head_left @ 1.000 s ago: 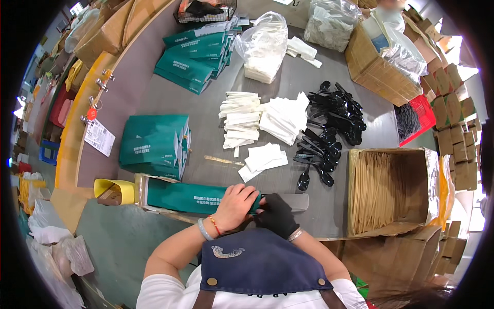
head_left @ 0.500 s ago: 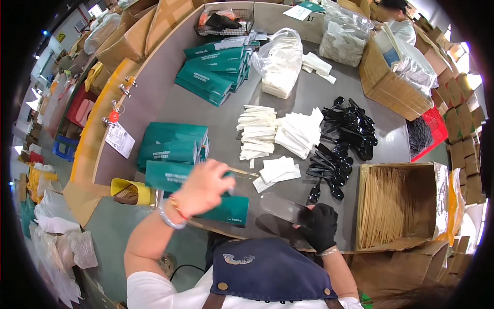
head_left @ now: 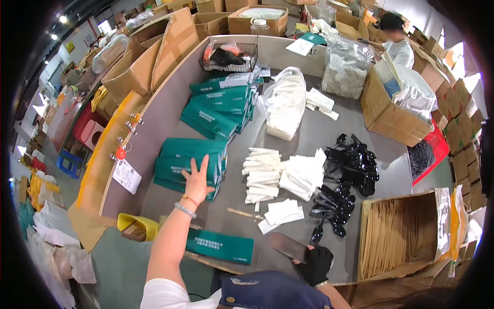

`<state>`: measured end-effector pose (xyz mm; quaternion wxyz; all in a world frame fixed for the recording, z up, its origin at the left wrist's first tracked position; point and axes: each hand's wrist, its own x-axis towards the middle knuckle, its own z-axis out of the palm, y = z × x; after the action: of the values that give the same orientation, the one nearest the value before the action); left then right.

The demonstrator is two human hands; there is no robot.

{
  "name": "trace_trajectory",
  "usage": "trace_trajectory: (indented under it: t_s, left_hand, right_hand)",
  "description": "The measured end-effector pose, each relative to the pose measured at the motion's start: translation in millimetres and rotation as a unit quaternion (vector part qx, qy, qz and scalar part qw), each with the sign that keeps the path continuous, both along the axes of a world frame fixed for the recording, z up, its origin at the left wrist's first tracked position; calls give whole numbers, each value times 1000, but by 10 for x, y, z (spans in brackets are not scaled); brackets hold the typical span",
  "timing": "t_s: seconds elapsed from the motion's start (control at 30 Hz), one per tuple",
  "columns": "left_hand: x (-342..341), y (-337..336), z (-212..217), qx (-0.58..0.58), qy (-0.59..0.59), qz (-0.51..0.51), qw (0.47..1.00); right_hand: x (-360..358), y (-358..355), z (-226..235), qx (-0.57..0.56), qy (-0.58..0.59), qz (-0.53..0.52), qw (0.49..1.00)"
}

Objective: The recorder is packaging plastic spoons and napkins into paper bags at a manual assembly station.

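My left hand point(head_left: 197, 179) lies flat with fingers spread on a stack of green packets point(head_left: 189, 160) at the left of the grey table point(head_left: 319, 135). A single green packet point(head_left: 220, 245) lies at the near table edge below that arm. In a black glove, my right hand point(head_left: 316, 263) is closed on a dark flat piece point(head_left: 288, 245) near the front edge. Black plastic spoons point(head_left: 346, 180), white napkin stacks point(head_left: 304, 175) and white wrapped sticks point(head_left: 261, 175) lie in the middle.
An open cardboard box of wooden sticks point(head_left: 400, 235) stands at the right front. More green packets point(head_left: 220, 109) are stacked farther back beside a clear bag of white items point(head_left: 286, 103). Another person point(head_left: 397, 41) works at the far right by cartons. A yellow tape roll point(head_left: 135, 226) sits left.
My left hand left the packet at the front edge and reached forward onto the left green stack. The gloved right hand stayed near the front edge, now holding a dark flat piece.
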<state>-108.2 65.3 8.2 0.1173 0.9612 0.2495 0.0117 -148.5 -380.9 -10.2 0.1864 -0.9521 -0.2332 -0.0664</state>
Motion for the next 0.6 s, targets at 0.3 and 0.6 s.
trace_trajectory:
  t_s: [0.3,0.6]
  left_hand:
    - [2052,454,-200,26,12,34,999]
    - [1565,298,82,27,-137,-64,988]
  right_hand:
    - [-79,-160,-232,-38,43,20,998]
    - [-3,-73,-7,-55,73,33,995]
